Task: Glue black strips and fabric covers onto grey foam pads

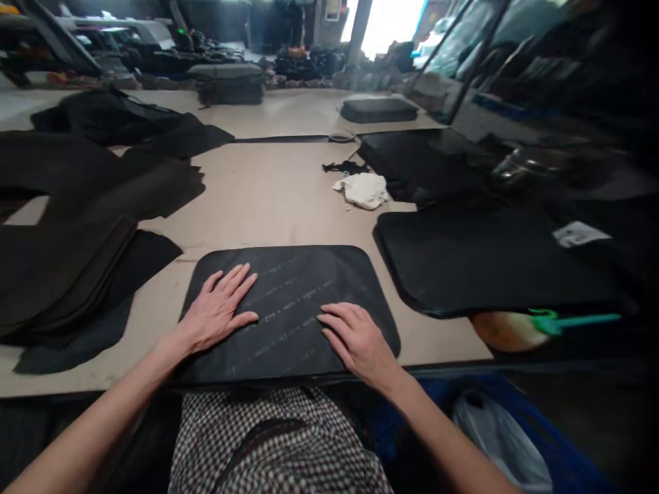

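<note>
A black rounded-corner panel (293, 288) with faint rows of printed lettering lies flat at the table's front edge. My left hand (219, 312) rests on its left part, palm down, fingers stretched out and thumb apart. On the right part of the same panel lies my right hand (355, 336), its fingers extended and slightly bent. Neither hand grips anything that I can see. Just right of the panel is a stack of similar black panels (494, 261), close to my right hand.
Dark fabric pieces (66, 267) are piled at the left. A crumpled white cloth (364, 190) lies beyond the panel. Further back sit stacked dark panels (379, 110). At the right edge, a round brownish container with a green handle-like part (550, 321) shows below the stack.
</note>
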Tool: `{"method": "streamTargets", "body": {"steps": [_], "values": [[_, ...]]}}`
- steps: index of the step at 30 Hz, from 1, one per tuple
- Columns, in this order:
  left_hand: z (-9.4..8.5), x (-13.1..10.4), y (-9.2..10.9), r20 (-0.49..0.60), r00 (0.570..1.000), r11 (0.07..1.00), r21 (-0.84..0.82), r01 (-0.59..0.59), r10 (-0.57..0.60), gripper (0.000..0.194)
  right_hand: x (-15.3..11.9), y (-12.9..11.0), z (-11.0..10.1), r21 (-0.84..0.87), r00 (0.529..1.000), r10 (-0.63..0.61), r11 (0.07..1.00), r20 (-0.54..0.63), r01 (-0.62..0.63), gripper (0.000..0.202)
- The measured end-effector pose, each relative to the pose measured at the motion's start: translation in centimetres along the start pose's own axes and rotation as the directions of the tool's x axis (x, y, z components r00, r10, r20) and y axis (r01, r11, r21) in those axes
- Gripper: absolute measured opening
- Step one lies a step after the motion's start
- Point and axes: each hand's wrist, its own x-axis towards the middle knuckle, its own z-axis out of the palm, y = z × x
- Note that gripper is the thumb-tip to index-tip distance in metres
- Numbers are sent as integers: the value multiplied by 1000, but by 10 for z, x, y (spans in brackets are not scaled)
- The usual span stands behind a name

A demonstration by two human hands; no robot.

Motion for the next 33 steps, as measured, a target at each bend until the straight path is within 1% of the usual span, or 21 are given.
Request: {"method": "streamTargets", "body": {"steps": [3, 6, 8, 10, 12, 14, 15, 18, 20, 21, 24, 26, 27, 29, 31, 33], "values": [[9, 1, -8, -11, 1000, 999, 42, -20, 20, 77, 1, -1, -4, 37, 1000, 16, 999, 7, -16, 28], [11, -1, -9, -26, 999, 998, 66, -22, 24, 77, 3, -1, -11, 87, 1000, 20, 996, -8, -20, 27], [12, -1, -9, -33, 999, 997, 72, -28, 30, 76, 8, 4, -17, 76, 999, 40, 996, -23, -38, 28], [12, 1, -10, -36, 999, 997, 71, -29, 31, 75, 17, 14, -21, -1, 998, 67, 998, -20, -67, 35], [12, 2, -11, -30, 999, 998, 64, -20, 21, 75, 27, 28, -23, -109, 994, 109, 988, 9, -107, 50], [8, 3, -11, -6, 1000, 999, 50, -7, 8, 75, 36, 43, -19, -206, 985, 167, 966, 42, -156, 67], [5, 2, -9, 17, 1000, 999, 39, -2, 1, 75, 38, 50, -15, -244, 979, 197, 953, 52, -179, 72], [-9, 0, 7, 97, 994, 999, -21, 46, -44, 76, 40, 66, 3, -322, 971, 235, 924, 49, -207, 75], [-17, 6, 28, 82, 989, 988, -74, 132, -126, 78, 39, 76, 16, -348, 978, 208, 919, 29, -186, 76], [-18, 12, 39, 60, 990, 985, -107, 134, -128, 81, 38, 80, 21, -355, 981, 192, 919, 23, -171, 76], [-14, 34, 73, -18, 998, 984, -170, 52, -56, 91, 35, 90, 29, -380, 987, 162, 914, 22, -141, 78], [-7, 44, 85, -22, 999, 986, -166, 28, -32, 95, 34, 93, 29, -401, 986, 164, 906, 35, -136, 79], [-3, 45, 85, -16, 999, 987, -155, 34, -37, 96, 33, 94, 29, -410, 985, 170, 902, 43, -138, 80], [5, 40, 76, -7, 996, 988, -129, 82, -83, 96, 33, 94, 28, -422, 981, 188, 894, 48, -151, 81], [8, 26, 55, -6, 987, 981, -111, 161, -163, 94, 33, 95, 28, -426, 978, 200, 891, 57, -157, 82], [7, 8, 30, 3, 964, 960, -96, 263, -264, 91, 34, 94, 28, -428, 975, 210, 890, 72, -160, 83]]}}
